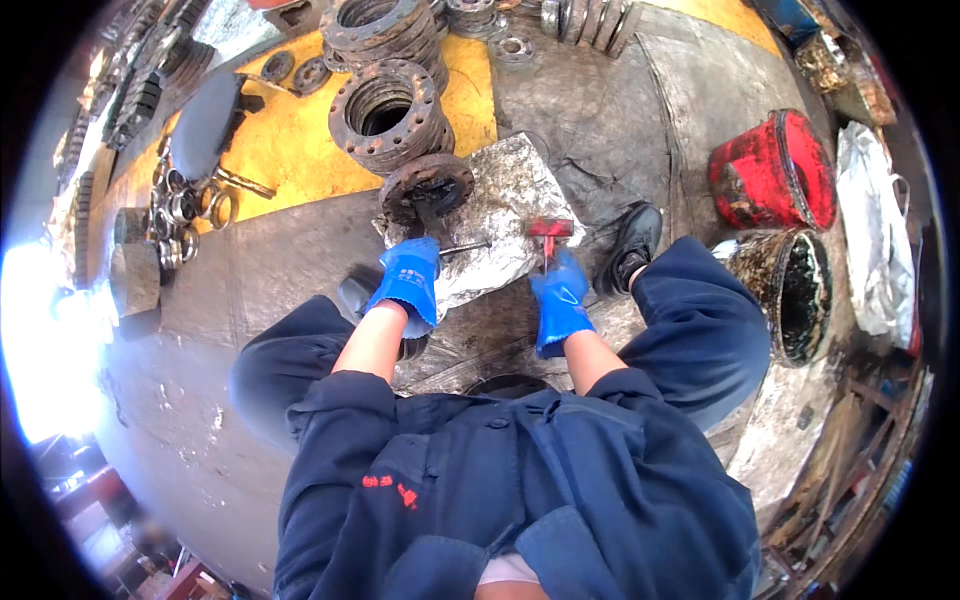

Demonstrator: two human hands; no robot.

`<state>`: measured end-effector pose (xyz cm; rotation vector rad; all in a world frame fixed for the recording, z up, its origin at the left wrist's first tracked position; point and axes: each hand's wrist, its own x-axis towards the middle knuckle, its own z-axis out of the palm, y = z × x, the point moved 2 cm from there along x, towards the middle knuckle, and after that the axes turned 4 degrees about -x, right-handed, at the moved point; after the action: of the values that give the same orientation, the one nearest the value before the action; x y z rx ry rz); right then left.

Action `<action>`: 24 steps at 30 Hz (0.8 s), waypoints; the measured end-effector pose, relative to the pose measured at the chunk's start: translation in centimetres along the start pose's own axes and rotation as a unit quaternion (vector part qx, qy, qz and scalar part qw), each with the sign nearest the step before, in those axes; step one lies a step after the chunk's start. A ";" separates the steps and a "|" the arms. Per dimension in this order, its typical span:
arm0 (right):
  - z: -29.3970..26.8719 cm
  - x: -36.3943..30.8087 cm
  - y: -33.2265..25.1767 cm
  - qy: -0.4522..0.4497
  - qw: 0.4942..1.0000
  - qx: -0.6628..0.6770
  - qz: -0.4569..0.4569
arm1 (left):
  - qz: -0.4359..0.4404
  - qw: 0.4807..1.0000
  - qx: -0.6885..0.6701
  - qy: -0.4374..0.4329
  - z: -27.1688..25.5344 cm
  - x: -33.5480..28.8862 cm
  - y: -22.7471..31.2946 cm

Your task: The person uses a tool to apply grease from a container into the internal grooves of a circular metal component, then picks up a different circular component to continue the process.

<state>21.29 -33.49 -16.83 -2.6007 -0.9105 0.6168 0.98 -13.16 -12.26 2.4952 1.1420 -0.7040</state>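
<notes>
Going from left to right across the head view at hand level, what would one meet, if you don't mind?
Pile of metal rings → left hand → metal rod → red hammer in the right hand → black shoe → red bucket.

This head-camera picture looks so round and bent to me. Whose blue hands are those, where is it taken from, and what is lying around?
There is no machine here: a camera worn on a squatting person's head looks down, and its wide lens bends the edges. The left hand, in a blue glove, grips a thin metal rod by a rusty flange. The right hand holds a red-headed hammer. Both are over a silvery sheet on the floor. Rusty ring stacks stand behind; a red bucket and a grimy one sit at right.
</notes>
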 end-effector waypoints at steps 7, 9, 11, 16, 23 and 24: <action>-1.7 -2.5 -9.7 0.070 0.938 -0.092 -0.326 | -0.009 0.998 0.049 -0.036 -6.0 -2.8 8.6; -1.4 -2.0 -10.2 -0.105 0.973 -0.073 -0.191 | 0.024 0.994 0.089 -0.057 -6.5 -4.0 10.1; -4.0 -1.8 -10.1 -0.188 0.976 -0.017 -0.110 | 0.042 0.999 0.028 -0.010 -5.6 -4.0 9.3; -3.9 -0.5 -6.8 -0.237 0.966 -0.060 -0.078 | -0.060 0.915 -0.394 -0.061 -6.2 -1.1 3.6; -2.7 2.5 -5.4 -0.175 0.977 -0.094 -0.077 | -0.074 0.696 -0.714 0.015 -11.9 0.9 7.1; -2.4 2.7 -5.2 -0.176 0.978 -0.092 -0.067 | -0.087 0.809 -0.580 0.032 -12.7 1.9 7.0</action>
<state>21.71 -28.25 -13.31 -2.6036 -1.2949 1.0200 11.31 -10.61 -2.23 1.3674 1.2673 0.1086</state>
